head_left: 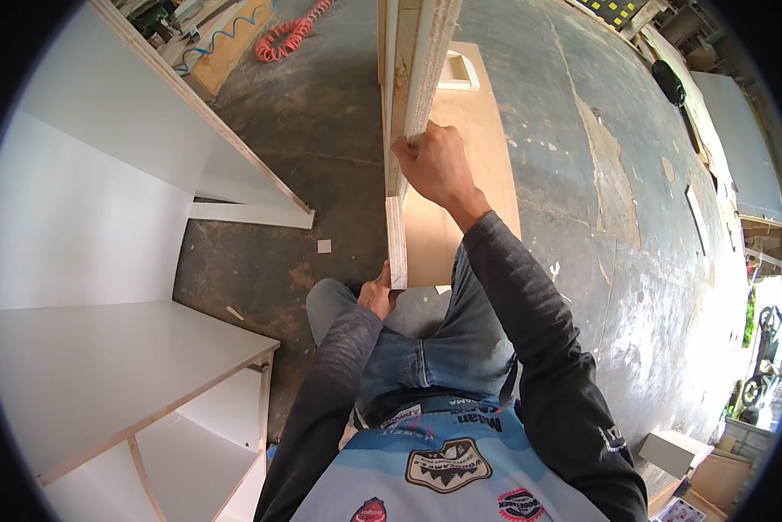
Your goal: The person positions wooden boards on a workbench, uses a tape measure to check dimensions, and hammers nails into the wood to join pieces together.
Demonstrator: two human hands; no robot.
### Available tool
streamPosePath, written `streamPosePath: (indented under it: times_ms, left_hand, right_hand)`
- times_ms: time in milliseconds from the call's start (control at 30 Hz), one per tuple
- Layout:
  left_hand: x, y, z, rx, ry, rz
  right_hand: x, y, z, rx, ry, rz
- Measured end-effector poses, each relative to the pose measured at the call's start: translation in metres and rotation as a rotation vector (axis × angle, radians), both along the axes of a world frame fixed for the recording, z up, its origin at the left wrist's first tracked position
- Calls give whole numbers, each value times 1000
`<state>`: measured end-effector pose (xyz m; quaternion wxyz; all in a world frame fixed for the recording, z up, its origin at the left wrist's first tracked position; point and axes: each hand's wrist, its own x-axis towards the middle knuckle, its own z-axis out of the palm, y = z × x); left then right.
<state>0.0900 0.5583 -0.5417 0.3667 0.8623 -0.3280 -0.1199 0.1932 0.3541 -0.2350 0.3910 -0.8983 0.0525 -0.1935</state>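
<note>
In front of me stands a plywood frame (pixel 432 61) of upright boards, seen almost from above along its layered edges. My right hand (pixel 439 170) is closed at the near end of one upright board, the fingers curled in at its edge. Lower down, my left hand (pixel 378 294) grips the near corner of a thick plywood board (pixel 396 235) from its left side; some of its fingers are hidden behind the wood. To the right of these edges lies a broad light-brown plywood panel (pixel 474 130) with a white-edged rectangular cutout (pixel 461 71) near its far end.
White cabinet carcasses (pixel 86 209) with raw plywood edges fill the left side. A coiled red air hose (pixel 282 42) lies at the far left. On the worn concrete floor (pixel 565 191) are a small square offcut (pixel 324 246) and scraps. A pale box (pixel 672 452) sits at the lower right.
</note>
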Motion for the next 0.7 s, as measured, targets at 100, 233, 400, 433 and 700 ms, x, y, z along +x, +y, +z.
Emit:
streamPosePath:
  times_ms: [100,233,400,433,700]
  left_hand:
    - [0,-1,0,-27,-74,-7]
    - [0,-1,2,-6,-70,11]
    - [-1,-1,-1,-66,-30,5]
    - [1,0,-2,-59,-31,10]
    - [-5,-1,2,-108,-115,42]
  right_hand:
    - [4,2,-5,-27,-6,-30]
    - [5,5,-4,-37,7,-53]
    - [5,4,-4,-59,-12,-63]
    - [5,5,-3,-70,-11,-64]
    - [-1,8,9,-40,31,-67]
